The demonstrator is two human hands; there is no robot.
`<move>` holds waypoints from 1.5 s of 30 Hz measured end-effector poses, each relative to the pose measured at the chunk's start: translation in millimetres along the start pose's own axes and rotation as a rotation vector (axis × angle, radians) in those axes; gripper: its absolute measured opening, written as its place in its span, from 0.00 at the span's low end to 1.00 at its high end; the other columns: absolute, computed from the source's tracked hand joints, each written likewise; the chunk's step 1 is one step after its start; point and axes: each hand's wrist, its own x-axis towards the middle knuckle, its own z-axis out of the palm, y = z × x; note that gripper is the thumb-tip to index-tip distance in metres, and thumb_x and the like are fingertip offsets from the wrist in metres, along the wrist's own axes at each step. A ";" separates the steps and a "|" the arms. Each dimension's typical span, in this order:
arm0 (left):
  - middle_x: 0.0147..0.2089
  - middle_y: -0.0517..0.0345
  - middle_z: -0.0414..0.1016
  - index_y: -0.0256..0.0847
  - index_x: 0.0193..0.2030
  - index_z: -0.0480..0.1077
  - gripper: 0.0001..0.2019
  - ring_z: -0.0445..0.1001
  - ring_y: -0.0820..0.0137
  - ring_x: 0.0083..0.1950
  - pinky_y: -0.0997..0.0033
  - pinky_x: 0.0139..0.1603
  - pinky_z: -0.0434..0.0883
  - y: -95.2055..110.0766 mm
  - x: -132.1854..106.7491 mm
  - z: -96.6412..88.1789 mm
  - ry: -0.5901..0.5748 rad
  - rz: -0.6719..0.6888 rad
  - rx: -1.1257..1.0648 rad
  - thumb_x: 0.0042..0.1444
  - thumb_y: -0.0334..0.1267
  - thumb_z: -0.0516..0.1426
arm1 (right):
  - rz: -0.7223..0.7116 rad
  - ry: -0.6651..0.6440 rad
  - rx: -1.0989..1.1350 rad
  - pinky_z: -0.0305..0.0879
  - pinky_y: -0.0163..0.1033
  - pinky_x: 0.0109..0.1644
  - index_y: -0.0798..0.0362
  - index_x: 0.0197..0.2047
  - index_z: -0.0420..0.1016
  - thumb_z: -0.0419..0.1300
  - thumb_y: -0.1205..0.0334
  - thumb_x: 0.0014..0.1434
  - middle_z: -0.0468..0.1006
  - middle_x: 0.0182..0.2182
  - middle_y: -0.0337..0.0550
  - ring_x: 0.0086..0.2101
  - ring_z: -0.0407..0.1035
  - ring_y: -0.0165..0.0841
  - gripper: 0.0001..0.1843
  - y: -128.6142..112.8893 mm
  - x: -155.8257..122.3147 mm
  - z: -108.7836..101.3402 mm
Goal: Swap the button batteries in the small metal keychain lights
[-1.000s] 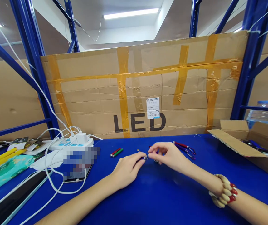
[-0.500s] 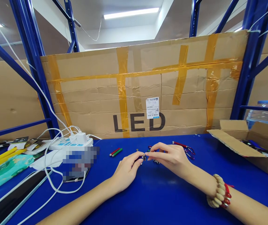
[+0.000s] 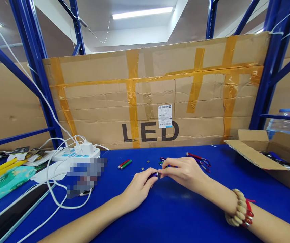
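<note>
My left hand (image 3: pixel 137 189) is closed round a small dark purple-blue metal tube (image 3: pixel 153 175), thumb and fingers along its sides. At the tube's shiny silver end, the thumb and fingertips of my right hand (image 3: pixel 182 171) pinch together; whatever small part sits between them is hidden. Beyond my left hand lie two tiny silver discs, a nearer disc (image 3: pixel 142 168) and a farther disc (image 3: pixel 148 161). A red tube (image 3: pixel 124 164) and a green tube (image 3: pixel 127 164) rest side by side farther left. Behind my right hand, small carabiner clips (image 3: pixel 162 159) are partly covered.
To the right lie a red tube with a clip (image 3: pixel 195 156) and a purple carabiner (image 3: pixel 205 166). An open cardboard box (image 3: pixel 258 158) stands at the right edge. On the left are a white power strip (image 3: pixel 76 153), loose white cables (image 3: pixel 58 202) and a teal packet (image 3: pixel 6 185).
My left hand has shifted slightly nearer and right, and the purple-blue tube in it now shows. A second silver disc is now visible beyond that hand. My right hand has lowered a little.
</note>
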 end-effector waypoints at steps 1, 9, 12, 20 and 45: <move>0.36 0.59 0.72 0.41 0.44 0.65 0.11 0.69 0.72 0.34 0.73 0.39 0.64 -0.9 -0.5 0.2 -0.006 0.004 0.002 0.62 0.37 0.44 | -0.011 -0.003 -0.002 0.56 0.30 0.26 0.48 0.33 0.75 0.50 0.66 0.62 0.76 0.28 0.35 0.23 0.68 0.22 0.13 0.1 0.0 -0.3; 0.43 0.59 0.72 0.43 0.41 0.61 0.06 0.70 0.70 0.43 0.72 0.45 0.63 -4.4 -3.1 1.5 -0.037 0.052 -0.050 0.62 0.36 0.44 | -0.067 -0.031 0.009 0.55 0.31 0.25 0.49 0.32 0.74 0.48 0.66 0.63 0.77 0.27 0.35 0.21 0.67 0.23 0.15 -1.1 -0.6 0.6; 0.43 0.59 0.72 0.43 0.42 0.61 0.06 0.70 0.69 0.43 0.72 0.45 0.63 -3.9 -4.3 1.5 -0.040 0.044 -0.018 0.62 0.36 0.45 | -0.057 -0.039 0.035 0.55 0.32 0.25 0.50 0.32 0.74 0.48 0.66 0.63 0.77 0.27 0.35 0.21 0.68 0.24 0.14 -2.1 -1.1 1.5; 0.41 0.58 0.71 0.44 0.42 0.61 0.07 0.71 0.68 0.42 0.72 0.43 0.64 -2.0 -7.4 0.6 -0.062 0.031 0.115 0.62 0.35 0.44 | 0.022 -0.101 0.181 0.56 0.31 0.25 0.52 0.31 0.74 0.51 0.62 0.62 0.77 0.26 0.37 0.23 0.70 0.25 0.13 -5.1 0.7 0.1; 0.35 0.55 0.70 0.40 0.34 0.62 0.06 0.69 0.67 0.37 0.72 0.37 0.64 -6.5 -7.2 3.1 -0.019 0.167 0.259 0.60 0.32 0.46 | 1.064 -0.491 1.110 0.47 0.27 0.17 0.57 0.23 0.77 0.64 0.51 0.43 0.69 0.15 0.36 0.17 0.57 0.21 0.15 -11.8 3.8 11.0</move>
